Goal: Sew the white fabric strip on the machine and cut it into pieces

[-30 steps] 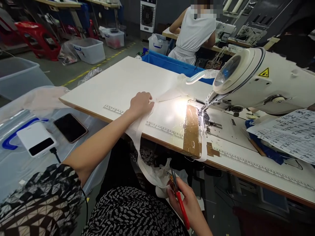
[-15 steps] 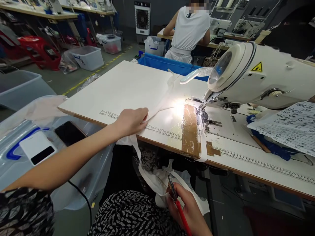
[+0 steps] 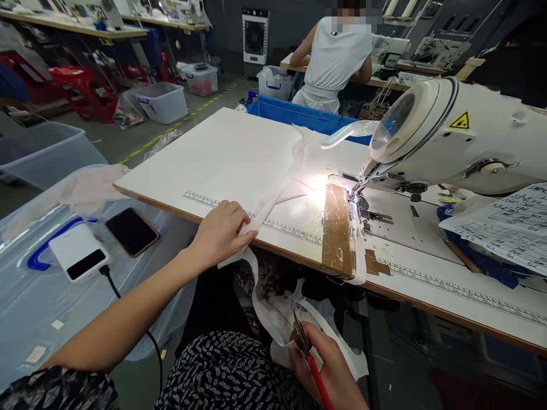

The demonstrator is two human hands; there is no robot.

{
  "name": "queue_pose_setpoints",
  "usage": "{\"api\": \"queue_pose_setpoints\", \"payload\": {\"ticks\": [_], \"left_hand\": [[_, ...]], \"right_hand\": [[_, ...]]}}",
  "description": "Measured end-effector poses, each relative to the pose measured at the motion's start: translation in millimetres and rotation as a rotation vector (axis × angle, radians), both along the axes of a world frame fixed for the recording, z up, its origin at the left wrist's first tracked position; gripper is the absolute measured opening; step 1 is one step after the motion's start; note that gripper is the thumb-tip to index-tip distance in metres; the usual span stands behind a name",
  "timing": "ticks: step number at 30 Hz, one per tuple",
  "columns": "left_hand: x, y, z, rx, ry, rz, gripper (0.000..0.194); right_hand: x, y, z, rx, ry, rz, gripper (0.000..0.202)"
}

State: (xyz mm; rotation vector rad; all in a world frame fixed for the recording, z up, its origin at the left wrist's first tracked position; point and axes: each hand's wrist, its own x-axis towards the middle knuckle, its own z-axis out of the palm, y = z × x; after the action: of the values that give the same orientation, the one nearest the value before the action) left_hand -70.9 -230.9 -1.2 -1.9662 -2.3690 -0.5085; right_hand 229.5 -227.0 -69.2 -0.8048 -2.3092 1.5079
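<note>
Nearest us, our right hand [image 3: 318, 353] has its fingers wrapped round red-handled scissors [image 3: 315, 370], blades toward eleven o'clock, against bunched white fabric [image 3: 281, 352]. Farther out, our left hand [image 3: 222, 233], nearer the fabric strip [image 3: 276, 199], appears to pinch it between thumb and fingers at the surface [image 3: 200, 154] edge. From there its long axis runs to one o'clock: pale, sheer, rumpled. The sewing machine [image 3: 453, 134] stands at two o'clock.

A dark grey wall [image 3: 288, 28] stands behind a grey floor [image 3: 113, 139] marked with a yellow line [image 3: 134, 152]. Red stools [image 3: 83, 91] stand near tables [image 3: 72, 25] at left; bright light [image 3: 317, 185] falls on the white desk [image 3: 213, 148].
</note>
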Motion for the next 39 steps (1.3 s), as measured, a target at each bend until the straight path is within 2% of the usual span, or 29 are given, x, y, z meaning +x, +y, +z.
{"api": "queue_pose_setpoints", "payload": {"ticks": [2,7,9,11,14,17,19,21,24,27,30,35,39], "left_hand": [[1.5,3.6,-1.5,0.011,0.013,-0.025,0.022],[5.2,1.4,-5.0,0.017,0.235,0.13,0.035],[5.8,-3.6,-2.9,0.02,0.314,0.124,0.039],[6.7,-10.4,1.6,0.08,0.339,0.062,0.04],[10.8,-20.2,7.0,0.153,0.21,-0.111,0.035],[16.7,-25.3,2.0,0.037,-0.068,-0.268,0.032],[20.1,-26.7,-7.3,-0.033,-0.219,-0.287,0.031],[23.4,-28.4,-19.0,-0.031,-0.37,-0.197,0.03],[29.4,-32.4,-36.7,0.03,-0.607,0.085,0.024],[37.1,-34.4,-51.2,0.146,-0.611,0.318,0.025],[44.3,-31.3,-59.5,0.22,-0.679,0.316,0.028],[53.9,-24.1,-65.6,0.153,-1.111,0.281,0.032],[63.6,-21.5,-75.0,0.299,-1.093,0.391,0.034]], "right_hand": [[3.4,-0.8,-0.9,-0.007,-0.017,-0.002,0.018],[10.9,-1.1,-8.8,-0.06,-0.055,0.001,0.016],[10.9,-1.3,-10.4,-0.077,-0.061,0.004,0.017],[9.1,-2.0,-10.7,-0.084,-0.056,0.003,0.017],[4.2,-3.8,-10.9,-0.104,-0.037,0.001,0.018],[-0.8,-5.0,-10.8,-0.103,-0.001,-0.001,0.019],[-2.3,-4.7,-9.8,-0.084,0.01,0.003,0.02],[-1.9,-4.0,-8.5,-0.066,-0.001,0.011,0.021],[0.7,-3.6,-8.3,-0.054,-0.02,0.011,0.02],[3.2,-3.7,-9.8,-0.036,-0.018,0.006,0.018],[6.7,-0.8,-8.5,0.026,0.005,-0.002,0.017],[21.1,11.6,4.2,0.096,-0.016,-0.028,0.018],[32.1,13.0,14.9,0.104,-0.04,-0.147,0.022]]}}
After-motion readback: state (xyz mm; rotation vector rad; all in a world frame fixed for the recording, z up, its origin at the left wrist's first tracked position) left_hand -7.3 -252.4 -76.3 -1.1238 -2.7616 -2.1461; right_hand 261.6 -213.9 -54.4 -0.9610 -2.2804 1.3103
